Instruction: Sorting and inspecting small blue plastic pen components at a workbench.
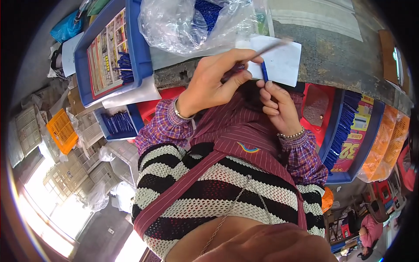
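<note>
My left hand [216,81], with a bangle at the wrist, is closed round a slim brownish stick-like tool [268,49]. The tool's far end is smeared by motion, so its kind is unclear. My right hand [279,105], wearing a beaded bracelet, pinches the lower end of a slim blue pen-like piece [264,70] between thumb and fingers. The upper end of that piece comes close to my left fingertips; whether they touch it I cannot tell. Behind both hands a white sheet of paper [283,61] lies at the edge of the worktable [334,65].
A clear plastic bag [163,26] with blue pieces lies on the table. At left stand a newspaper-lined blue tray [146,54] and a smaller blue tray [136,114] of blue pieces. Another blue tray [345,178] stands right of my lap. Crates [61,131] fill the left floor.
</note>
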